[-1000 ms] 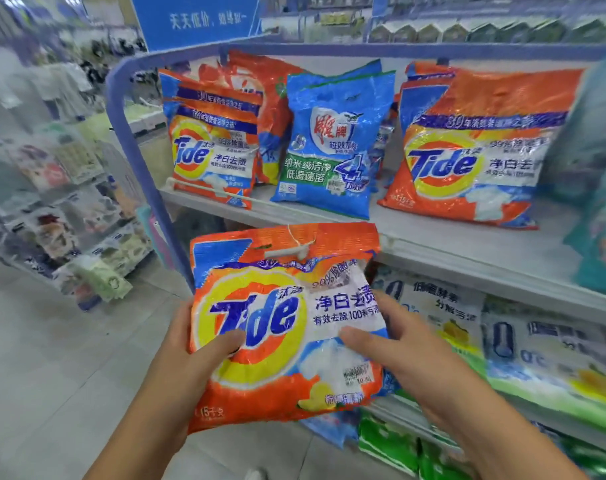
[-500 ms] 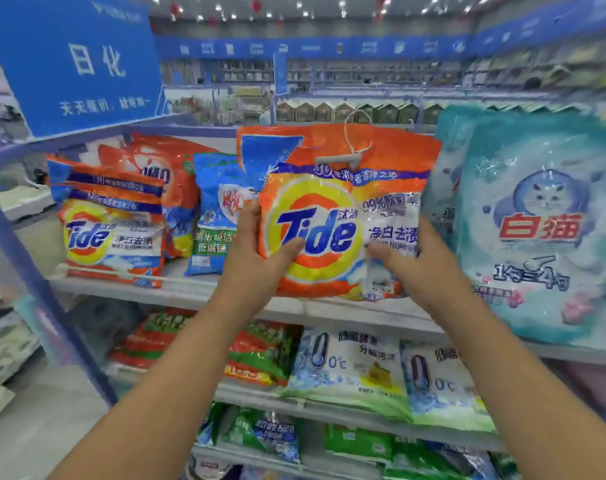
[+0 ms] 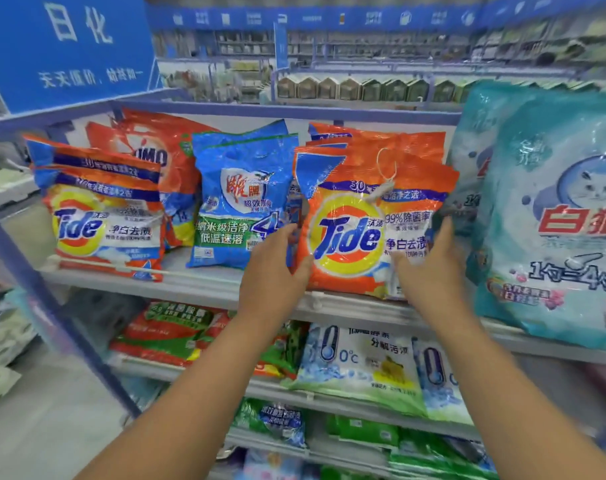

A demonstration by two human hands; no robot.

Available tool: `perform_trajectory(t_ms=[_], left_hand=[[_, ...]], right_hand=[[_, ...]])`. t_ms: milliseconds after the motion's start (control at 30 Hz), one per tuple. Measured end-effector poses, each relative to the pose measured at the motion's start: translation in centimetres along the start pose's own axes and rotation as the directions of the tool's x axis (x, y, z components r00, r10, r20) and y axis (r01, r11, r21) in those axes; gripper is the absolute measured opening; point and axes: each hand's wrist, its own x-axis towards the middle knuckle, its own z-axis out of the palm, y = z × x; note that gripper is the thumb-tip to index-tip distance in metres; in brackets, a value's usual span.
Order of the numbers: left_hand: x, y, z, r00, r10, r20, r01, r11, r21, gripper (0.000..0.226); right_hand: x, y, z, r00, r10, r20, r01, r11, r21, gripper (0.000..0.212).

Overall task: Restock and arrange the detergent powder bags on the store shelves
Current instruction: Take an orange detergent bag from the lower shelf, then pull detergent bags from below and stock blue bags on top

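Half a second ago the orange Tide bag [image 3: 360, 230] was held up in front of the shelf; now its bottom edge rests on the top shelf [image 3: 204, 282], upright, standing in front of more orange Tide bags [image 3: 377, 142] stacked behind it. Left hand [image 3: 277, 268] grips the bag's lower left edge, thumb on the front and fingers curled behind. Right hand [image 3: 429, 268] clasps the lower right side, thumb pressed on the white label panel, fingers wrapped round the edge.

Printed on the held bag: "Tide" in blue on a yellow-and-orange roundel, "99%除菌率" and "净白去渍" on the right — a white plastic tag on a loop of string hangs near its top.

Just left of it stands a blue bag [image 3: 239, 206] reading "超效加酶" and "纳米级洁净 低温速溶". Further left is a pile of Tide bags [image 3: 97, 209], tilted, with a red OMO bag [image 3: 152, 154] behind them. To the right, close beside the held bag, are large teal bags [image 3: 554, 216] marked "白猫" with a cat drawing and "1勺=4勺".

On the shelf below lie white-and-green bags [image 3: 360, 365] marked "0°C". A blue sign [image 3: 69, 46] at upper left reads "日化"; its smaller line is blurred.
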Motion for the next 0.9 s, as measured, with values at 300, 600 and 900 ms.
perform_trajectory(t_ms=[300, 600, 900], left_hand=[[-12.1, -12.8, -1.4, 0.983, 0.185, -0.005, -0.172, 0.919, 0.356, 0.031], [-8.3, -21.5, -2.6, 0.811, -0.491, 0.317, 0.339, 0.837, 0.430, 0.075], [-3.1, -28.0, -2.3, 0.686, -0.517, 0.512, 0.511, 0.843, 0.167, 0.059]], right_hand=[[-16.9, 1.2, 8.1, 0.793, -0.391, 0.468, 0.347, 0.920, 0.181, 0.041], [-12.6, 1.4, 20.7, 0.708, 0.074, 0.702, 0.170, 0.947, -0.271, 0.071], [-10.1, 1.5, 30.8, 0.830, 0.434, 0.351, -0.378, 0.900, -0.218, 0.109]])
